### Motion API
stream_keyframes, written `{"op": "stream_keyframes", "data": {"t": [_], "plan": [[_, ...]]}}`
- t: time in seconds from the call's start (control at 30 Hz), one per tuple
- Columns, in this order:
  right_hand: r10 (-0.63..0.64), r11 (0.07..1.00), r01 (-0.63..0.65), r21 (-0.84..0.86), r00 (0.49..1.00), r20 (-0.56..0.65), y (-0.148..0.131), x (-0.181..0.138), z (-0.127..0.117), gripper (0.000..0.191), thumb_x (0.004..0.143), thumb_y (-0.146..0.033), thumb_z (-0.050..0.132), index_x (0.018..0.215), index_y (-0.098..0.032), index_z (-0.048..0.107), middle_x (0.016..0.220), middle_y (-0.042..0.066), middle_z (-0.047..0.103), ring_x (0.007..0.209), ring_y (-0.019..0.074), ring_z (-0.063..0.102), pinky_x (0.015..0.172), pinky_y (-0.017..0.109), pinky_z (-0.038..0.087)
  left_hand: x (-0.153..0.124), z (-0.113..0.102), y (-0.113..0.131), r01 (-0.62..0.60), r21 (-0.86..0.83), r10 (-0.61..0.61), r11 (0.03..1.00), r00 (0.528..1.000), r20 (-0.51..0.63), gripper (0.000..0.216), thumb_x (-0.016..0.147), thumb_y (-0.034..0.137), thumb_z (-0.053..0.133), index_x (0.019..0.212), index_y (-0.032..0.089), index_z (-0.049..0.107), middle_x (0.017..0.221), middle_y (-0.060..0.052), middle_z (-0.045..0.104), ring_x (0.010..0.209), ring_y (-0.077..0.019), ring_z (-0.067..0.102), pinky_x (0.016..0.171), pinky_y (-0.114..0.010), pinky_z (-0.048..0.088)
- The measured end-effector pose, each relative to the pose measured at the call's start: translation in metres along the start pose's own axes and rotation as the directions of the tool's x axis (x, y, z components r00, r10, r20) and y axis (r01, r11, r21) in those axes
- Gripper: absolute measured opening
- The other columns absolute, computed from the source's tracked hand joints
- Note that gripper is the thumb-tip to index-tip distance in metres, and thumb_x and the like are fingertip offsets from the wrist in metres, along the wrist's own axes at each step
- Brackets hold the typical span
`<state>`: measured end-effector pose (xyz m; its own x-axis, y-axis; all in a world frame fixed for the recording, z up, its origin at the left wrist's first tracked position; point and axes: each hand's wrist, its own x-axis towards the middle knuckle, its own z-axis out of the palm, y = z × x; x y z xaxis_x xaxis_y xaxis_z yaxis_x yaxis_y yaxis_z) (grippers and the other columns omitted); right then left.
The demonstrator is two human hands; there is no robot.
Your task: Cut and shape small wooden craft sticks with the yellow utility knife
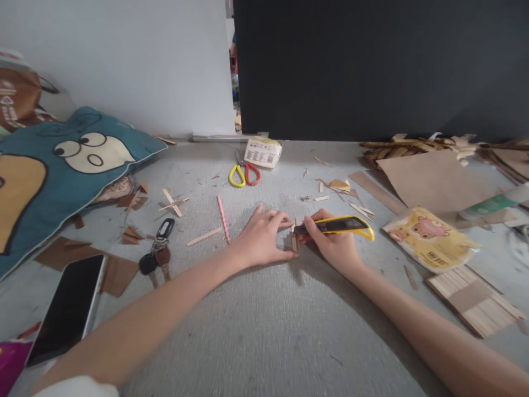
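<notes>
My left hand (262,237) lies on the grey floor with thumb and fingers pinching small wooden sticks (294,240) and holding them down. My right hand (333,242) grips a yellow and black utility knife (341,225), its tip pointing left onto those sticks. The two hands almost touch at the sticks. The knife's blade is hidden between the fingers.
Yellow and red scissors (244,174) and a white packet (263,151) lie farther back. A pink pencil (223,219), loose sticks, keys (159,251) and a phone (68,309) are left. A blue cushion (61,165) is far left. Cardboard (433,179), a printed packet (430,237) and a stick bundle (473,298) are right.
</notes>
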<state>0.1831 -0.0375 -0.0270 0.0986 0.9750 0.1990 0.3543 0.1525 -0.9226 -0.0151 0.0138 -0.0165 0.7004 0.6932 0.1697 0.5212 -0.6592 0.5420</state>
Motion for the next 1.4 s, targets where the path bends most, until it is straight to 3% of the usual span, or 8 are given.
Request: {"op": "stream_keyframes", "data": {"t": [0.17,0.7,0.87,1.4], "plan": [[0.008,1.0,-0.007,0.015,1.0,-0.018,0.001,0.001,0.001,0.044,0.093,-0.068,0.061,0.075,-0.027,0.054,0.062,0.001,0.074,0.057,0.0205,0.072,0.058,0.032,0.058,0.0,0.0,0.001,0.009,-0.004,-0.009,1.0,1.0,-0.007,0.065,0.068,0.05,0.091,0.115,0.024,0.054,0.129,-0.011,0.07,0.134,-0.0335,0.058,0.131,-0.06,0.016],[0.151,0.935,-0.13,0.33,0.988,-0.04,-0.003,0.009,0.003,0.041,0.082,-0.06,0.077,0.069,-0.024,0.06,0.063,0.004,0.075,0.049,0.0208,0.071,0.05,0.032,0.063,-0.001,0.001,0.0,-0.003,0.002,0.003,1.0,0.999,-0.032,0.065,0.07,0.053,0.089,0.116,0.026,0.052,0.133,-0.01,0.069,0.136,-0.0328,0.057,0.131,-0.059,0.015],[0.082,0.974,-0.057,0.22,0.991,-0.103,-0.006,0.005,0.002,0.042,0.087,-0.064,0.072,0.073,-0.026,0.058,0.064,0.004,0.076,0.05,0.0212,0.071,0.052,0.033,0.063,-0.002,0.002,-0.003,0.007,-0.001,-0.007,1.0,1.0,-0.028,0.066,0.071,0.054,0.087,0.122,0.026,0.054,0.135,-0.01,0.068,0.138,-0.0343,0.056,0.131,-0.06,0.017],[0.004,1.0,-0.004,-0.011,1.0,-0.007,0.005,-0.002,0.004,0.041,0.096,-0.065,0.058,0.082,-0.027,0.059,0.067,0.0,0.074,0.062,0.0201,0.074,0.063,0.032,0.059,-0.002,0.001,-0.002,0.002,-0.018,-0.003,1.0,1.0,-0.006,0.067,0.072,0.055,0.087,0.123,0.027,0.053,0.134,-0.009,0.069,0.138,-0.0329,0.056,0.13,-0.061,0.017]]}}
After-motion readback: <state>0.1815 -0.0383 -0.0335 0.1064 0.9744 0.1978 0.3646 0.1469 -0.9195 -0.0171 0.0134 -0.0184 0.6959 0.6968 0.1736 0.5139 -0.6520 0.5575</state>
